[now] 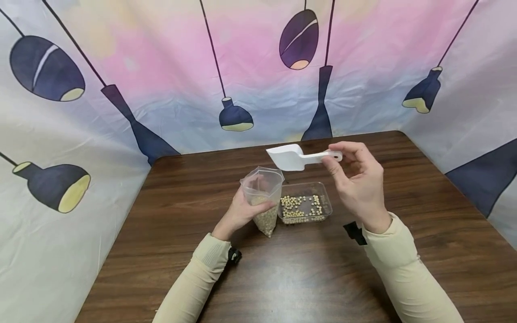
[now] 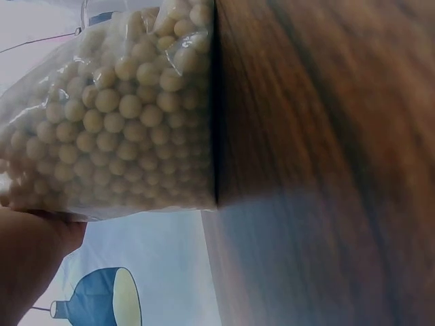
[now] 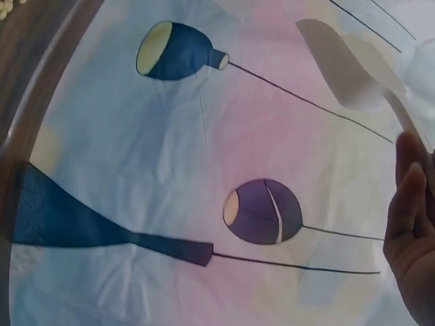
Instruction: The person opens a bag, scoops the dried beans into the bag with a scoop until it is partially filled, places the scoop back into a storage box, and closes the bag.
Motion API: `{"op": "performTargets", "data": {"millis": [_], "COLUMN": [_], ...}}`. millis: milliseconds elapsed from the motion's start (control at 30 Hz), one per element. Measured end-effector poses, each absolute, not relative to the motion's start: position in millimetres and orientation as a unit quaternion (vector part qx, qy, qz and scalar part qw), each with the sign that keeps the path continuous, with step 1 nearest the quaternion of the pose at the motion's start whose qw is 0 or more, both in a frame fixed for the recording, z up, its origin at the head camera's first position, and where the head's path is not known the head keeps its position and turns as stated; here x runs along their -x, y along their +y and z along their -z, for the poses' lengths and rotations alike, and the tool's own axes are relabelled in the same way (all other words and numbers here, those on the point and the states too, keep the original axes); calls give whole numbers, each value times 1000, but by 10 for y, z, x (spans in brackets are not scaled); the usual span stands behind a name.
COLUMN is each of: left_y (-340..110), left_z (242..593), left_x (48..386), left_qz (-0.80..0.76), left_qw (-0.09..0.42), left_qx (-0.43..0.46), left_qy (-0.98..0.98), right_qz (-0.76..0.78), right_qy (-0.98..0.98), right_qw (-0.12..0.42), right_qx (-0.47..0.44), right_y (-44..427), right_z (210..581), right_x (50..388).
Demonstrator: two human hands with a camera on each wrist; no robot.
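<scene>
Over a wood-grain table [image 1: 181, 251], a clear plastic bag [image 1: 269, 192], open-mouthed, sits in the left hand's [image 1: 242, 211] grip beside a clear tray [image 1: 300, 189]. The right hand [image 1: 363, 184] pinches a white scoop [image 1: 288, 160] above the bag; its load cannot be seen. Transferring the round beans [image 1: 289, 204] seems under way; tipping or refilling would need the bag kept steady.

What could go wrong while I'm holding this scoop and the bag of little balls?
The soft bag is held only by your left hand, so it might sag and spill its little balls. Your right hand pinches the scoop near the end of its handle, so it could twist. The clear tray sits close beside the bag, so a bump might shift it.
</scene>
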State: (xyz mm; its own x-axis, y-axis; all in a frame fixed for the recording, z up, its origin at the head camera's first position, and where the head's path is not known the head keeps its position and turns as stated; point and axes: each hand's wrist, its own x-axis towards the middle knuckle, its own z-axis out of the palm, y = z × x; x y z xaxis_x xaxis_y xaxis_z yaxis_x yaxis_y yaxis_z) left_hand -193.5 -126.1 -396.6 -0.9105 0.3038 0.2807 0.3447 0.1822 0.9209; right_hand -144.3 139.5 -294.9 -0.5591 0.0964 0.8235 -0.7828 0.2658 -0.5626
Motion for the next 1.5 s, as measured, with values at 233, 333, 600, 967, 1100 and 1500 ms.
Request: {"op": "performTargets", "data": {"millis": [233, 333, 600, 967, 1100, 1500], "left_y": [-1258, -1247, -1173, -1177, -1176, -1184], "left_z": [4004, 4014, 3746, 3728, 3736, 3714], "left_x": [1918, 1931, 1822, 1764, 1761, 1743], "left_qz": [617, 616, 627, 638, 650, 640], "left_qw": [53, 60, 39, 47, 47, 53], "left_qx": [212, 213, 227, 224, 224, 224], "left_qy": [-756, -756, -744, -735, -725, -733], "right_qz": [-393, -303, -208, -330, -360, -394], "right_qy": [-810, -861, -884, -915, -911, -909], "right_qw": [367, 321, 314, 199, 188, 133], "right_qx": [-232, -254, -275, -122, -72, -36], "right_y": [1487, 1462, 1434, 1558, 1639, 1734], "right_z": [3144, 3353, 3592, 3526, 3574, 3842], "right_x": [1541, 1567, 1615, 1630, 1636, 1546]}}
